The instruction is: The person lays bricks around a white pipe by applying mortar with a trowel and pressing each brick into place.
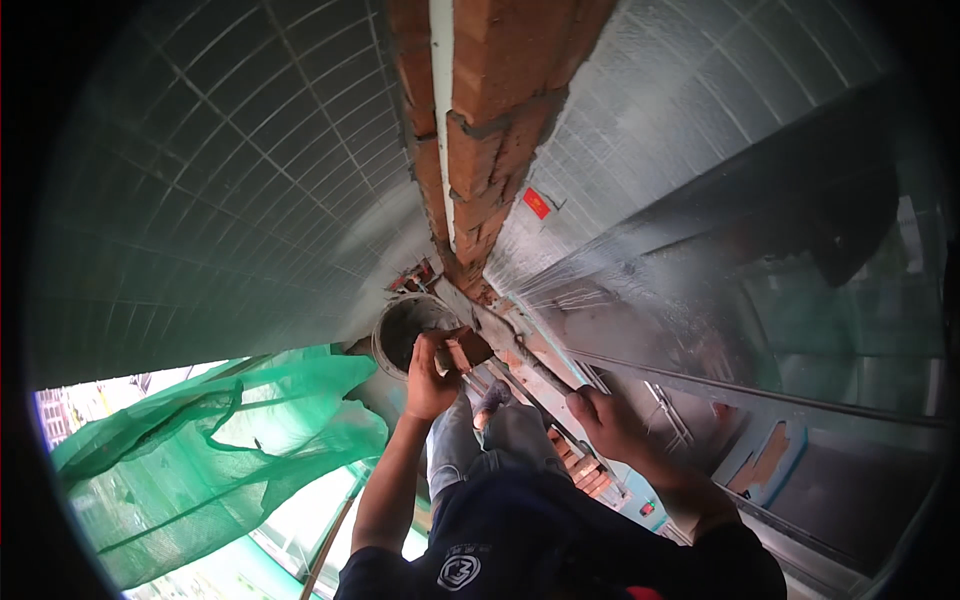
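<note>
My left hand [432, 380] is closed round a reddish-brown brick [472, 347], held beside a round bucket [379, 335]. In my right hand [608, 425] is the handle of a trowel [545, 372]. Its long grey blade points up and left, toward the foot of a narrow brick column [505, 70]. Between the blade and the bucket the brick sits tilted, close to the blade; I cannot tell whether they touch. The dark inside of the bucket is partly hidden by my left hand.
Grey gridded wall surfaces [270, 130] rise on both sides of the column. Green netting [310, 400] hangs at lower left, with bright outdoors beyond. Several bricks [590, 474] lie below, near my legs. A red card [537, 203] is on the right wall.
</note>
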Motion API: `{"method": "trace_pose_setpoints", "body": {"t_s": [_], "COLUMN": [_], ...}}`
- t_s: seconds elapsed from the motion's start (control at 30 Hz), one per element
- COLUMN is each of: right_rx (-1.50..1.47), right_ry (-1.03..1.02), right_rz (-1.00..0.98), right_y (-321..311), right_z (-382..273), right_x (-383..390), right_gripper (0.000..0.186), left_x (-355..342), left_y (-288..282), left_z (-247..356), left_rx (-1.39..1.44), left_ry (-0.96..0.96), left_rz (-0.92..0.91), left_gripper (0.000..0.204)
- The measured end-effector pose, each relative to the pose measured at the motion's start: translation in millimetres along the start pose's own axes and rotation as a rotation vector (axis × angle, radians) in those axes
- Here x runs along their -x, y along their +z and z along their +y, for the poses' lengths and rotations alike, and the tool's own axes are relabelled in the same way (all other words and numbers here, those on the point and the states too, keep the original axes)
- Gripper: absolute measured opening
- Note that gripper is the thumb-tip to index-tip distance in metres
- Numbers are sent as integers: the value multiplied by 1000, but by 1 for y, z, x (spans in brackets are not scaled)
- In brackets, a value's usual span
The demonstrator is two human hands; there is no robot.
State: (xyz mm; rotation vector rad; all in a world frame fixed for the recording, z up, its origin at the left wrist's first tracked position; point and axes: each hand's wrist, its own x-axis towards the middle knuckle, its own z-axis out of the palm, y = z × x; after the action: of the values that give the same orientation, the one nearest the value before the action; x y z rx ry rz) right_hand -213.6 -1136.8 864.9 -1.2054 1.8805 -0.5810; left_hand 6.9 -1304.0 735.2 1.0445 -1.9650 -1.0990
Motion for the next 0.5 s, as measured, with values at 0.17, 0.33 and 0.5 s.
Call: {"method": "trace_pose_setpoints", "body": {"t_s": [0.17,0.33,0.5], "right_rx": [-218,258,57], "right_ry": [-214,129,111], "right_rz": [226,135,238], "right_y": [-45,8,-15], "right_z": [-57,25,-2], "right_x": [33,18,35], "right_gripper": [23,33,36], "left_x": [-9,-28,-5], "left_y": [5,18,24], "left_z": [19,30,-6], "left_rx": [40,42,179], "left_ry": [52,198,26], "left_rz": [-46,-127,-115], "left_gripper": [49,45,51]}}
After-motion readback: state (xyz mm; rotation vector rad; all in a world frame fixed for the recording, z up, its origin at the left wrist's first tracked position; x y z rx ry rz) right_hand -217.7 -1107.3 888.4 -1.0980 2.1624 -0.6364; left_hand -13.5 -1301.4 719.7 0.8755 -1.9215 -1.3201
